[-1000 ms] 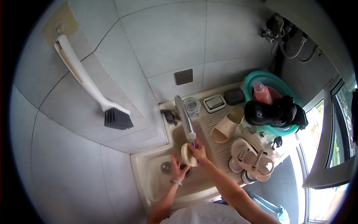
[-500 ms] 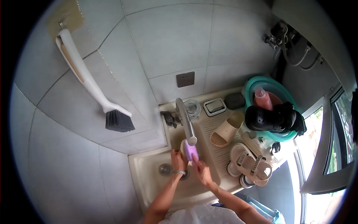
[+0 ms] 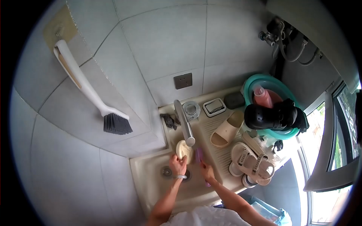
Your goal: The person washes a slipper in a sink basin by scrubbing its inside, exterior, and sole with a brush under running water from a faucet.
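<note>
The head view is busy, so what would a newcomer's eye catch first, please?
Probably the white brush hanging on the left wall, then the turquoise basin at right with black footwear across it. Over the sink, the left hand holds a cream item, the right hand a purple tool.

Tap [image 3: 184, 124]: over the sink [image 3: 145, 177]
Slipper [image 3: 227, 129]: right of the tap
Sandal [image 3: 250, 164]: in front of the tub [image 3: 247, 86]
Bottle [image 3: 263, 96]: in the tub
Brush [image 3: 88, 88]: there on the wall [image 3: 75, 113], left of the sink
</note>
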Demonstrator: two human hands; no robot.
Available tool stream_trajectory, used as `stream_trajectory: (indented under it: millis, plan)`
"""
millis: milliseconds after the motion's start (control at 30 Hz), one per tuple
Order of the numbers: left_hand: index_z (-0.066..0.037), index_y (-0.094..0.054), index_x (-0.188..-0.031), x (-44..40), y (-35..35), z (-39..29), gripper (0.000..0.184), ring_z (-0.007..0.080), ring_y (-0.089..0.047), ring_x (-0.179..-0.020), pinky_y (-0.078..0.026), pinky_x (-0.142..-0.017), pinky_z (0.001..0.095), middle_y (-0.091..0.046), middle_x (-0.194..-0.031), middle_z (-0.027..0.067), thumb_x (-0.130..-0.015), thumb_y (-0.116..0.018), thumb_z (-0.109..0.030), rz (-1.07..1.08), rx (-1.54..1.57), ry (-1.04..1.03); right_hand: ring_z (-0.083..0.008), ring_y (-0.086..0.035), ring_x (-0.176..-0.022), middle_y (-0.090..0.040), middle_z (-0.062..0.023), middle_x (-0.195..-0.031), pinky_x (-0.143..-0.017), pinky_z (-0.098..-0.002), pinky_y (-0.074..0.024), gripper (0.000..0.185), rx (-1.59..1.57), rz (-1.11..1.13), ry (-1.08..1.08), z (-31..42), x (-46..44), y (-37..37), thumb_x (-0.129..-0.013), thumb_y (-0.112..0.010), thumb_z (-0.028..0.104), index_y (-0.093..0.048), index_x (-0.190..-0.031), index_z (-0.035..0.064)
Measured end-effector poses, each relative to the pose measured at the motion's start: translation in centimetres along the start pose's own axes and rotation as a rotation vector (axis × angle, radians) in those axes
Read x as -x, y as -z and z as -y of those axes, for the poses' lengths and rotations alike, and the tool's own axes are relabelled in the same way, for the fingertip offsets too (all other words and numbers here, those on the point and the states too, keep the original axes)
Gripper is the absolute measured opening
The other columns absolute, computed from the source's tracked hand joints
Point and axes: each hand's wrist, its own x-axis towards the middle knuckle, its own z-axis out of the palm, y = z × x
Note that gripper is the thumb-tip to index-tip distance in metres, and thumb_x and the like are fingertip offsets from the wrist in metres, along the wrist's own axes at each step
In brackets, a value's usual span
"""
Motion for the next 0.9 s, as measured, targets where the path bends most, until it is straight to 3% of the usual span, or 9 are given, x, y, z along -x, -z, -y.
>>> stream_trajectory:
  millis: [67,167,300,367,467,567,633,733,900]
  plan:
    - [-0.001,-0.054,-0.077,0.0,0.7,-0.1,0.026,0.0301,-0.054,-0.062,-0.045,-0.06,0.039,-0.054,-0.07,0.0125,-0.073,-0.072,-0.02,-0.039,0.03,0.011,-0.011,-0.051,-0.066,-0.048,-0.0158,-0.068,-0.064,-0.0304,-0.0456,0.038,-0.068,0.025,-0.065,2.2,1.1,1.4,-0.094,-0.052,0.026,-0.055,-0.128,0.011]
    - [-0.001,-0.054,-0.093,0.8,1.6,1.1,0.033,0.0371,-0.063,-0.074,-0.049,-0.066,0.0435,-0.064,-0.08,0.0188,-0.076,-0.07,-0.024,0.151,0.131,0.316,-0.0091,-0.043,-0.063,-0.05,-0.015,-0.064,-0.057,-0.0294,-0.0432,0.038,-0.119,0.045,0.084,4.4,3.4,3.0,-0.095,-0.05,0.023,-0.052,-0.133,0.0203]
    - [0.0,-0.05,-0.102,2.9,3.2,2.7,0.039,0.0441,-0.062,-0.078,-0.049,-0.068,0.0479,-0.064,-0.085,0.0235,-0.079,-0.068,-0.026,0.245,-0.077,0.145,-0.03,-0.065,-0.061,-0.058,-0.0238,-0.068,-0.056,-0.0378,-0.0482,0.039,-0.04,0.155,0.449,5.1,5.7,1.2,-0.093,-0.053,0.022,-0.053,-0.132,0.0219]
    - [0.001,-0.046,-0.106,4.0,4.2,2.2,0.043,0.0479,-0.059,-0.079,-0.048,-0.069,0.0497,-0.062,-0.083,0.0258,-0.079,-0.067,-0.025,0.306,-0.086,0.148,-0.0405,-0.064,-0.069,-0.061,-0.0237,-0.072,-0.054,-0.0433,-0.0491,0.034,0.12,0.052,0.325,0.8,3.1,-1.8,-0.091,-0.056,0.021,-0.059,-0.125,0.0196]
    - [0.004,-0.045,-0.104,5.1,5.1,3.8,0.049,0.0446,-0.061,-0.077,-0.05,-0.068,0.0469,-0.062,-0.081,0.0243,-0.076,-0.071,-0.027,0.382,-0.096,0.205,-0.037,-0.067,-0.083,-0.065,-0.0226,-0.088,-0.066,-0.0414,-0.0505,0.029,0.105,0.103,0.002,-2.7,-1.4,-3.3,-0.09,-0.056,0.026,-0.064,-0.113,0.0101]
    - [0.004,-0.05,-0.108,5.5,4.1,9.0,0.049,0.0343,-0.065,-0.085,-0.052,-0.071,0.0408,-0.065,-0.092,0.0185,-0.075,-0.074,-0.024,0.342,-0.004,0.274,-0.0335,-0.066,-0.088,-0.065,-0.0235,-0.092,-0.075,-0.0418,-0.049,0.026,0.12,0.151,-0.067,-4.2,-3.7,-4.1,-0.091,-0.053,0.025,-0.065,-0.107,0.0075]
    - [0.002,-0.054,-0.114,3.7,5.0,7.4,0.046,0.029,-0.063,-0.099,-0.053,-0.077,0.0394,-0.064,-0.106,0.0161,-0.076,-0.072,-0.017,0.672,0.622,0.954,-0.0386,-0.064,-0.084,-0.067,-0.0201,-0.089,-0.075,-0.0444,-0.0501,0.02,0.097,0.194,0.001,-5.3,-5.1,-3.8,-0.085,-0.055,0.019,-0.067,-0.097,0.0085]
    - [0.001,-0.055,-0.117,3.3,5.1,5.7,0.044,0.0276,-0.06,-0.107,-0.052,-0.086,0.0441,-0.061,-0.114,0.0153,-0.079,-0.071,-0.014,0.617,0.783,1.035,-0.0387,-0.064,-0.086,-0.067,-0.02,-0.092,-0.076,-0.0462,-0.049,0.02,0.376,0.258,-0.069,-2.4,-5.7,-2.7,-0.085,-0.055,0.019,-0.068,-0.095,0.0078]
    - [-0.001,-0.054,-0.119,3.2,6.2,5.6,0.038,0.0287,-0.059,-0.109,-0.047,-0.095,0.0485,-0.059,-0.118,0.0142,-0.085,-0.065,-0.014,0.487,0.901,0.977,-0.0308,-0.064,-0.072,-0.065,-0.0205,-0.083,-0.066,-0.04,-0.0488,0.025,0.201,0.148,0.058,-3.3,-4.6,-3.6,-0.085,-0.058,0.024,-0.067,-0.105,0.0109]
